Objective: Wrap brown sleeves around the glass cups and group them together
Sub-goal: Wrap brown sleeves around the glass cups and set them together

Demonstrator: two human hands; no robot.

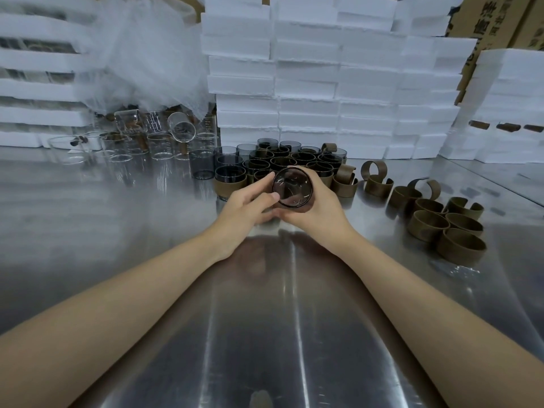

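The right hand (321, 210) curled its fingers round the smoked glass cup (291, 187), the left hand (247, 206) gripped its 9 o'clock side, mouth axis tilted upward, the sleeved cup group (282, 160) just beyond at 12 o'clock.

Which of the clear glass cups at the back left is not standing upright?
The clear glass cup tipped sideways atop the group; the others appear upright.

Just one wide-angle cam on my head, aimed forward and down, pretty close to my left hand (245, 209) and right hand (322, 212) over the table (117, 237).
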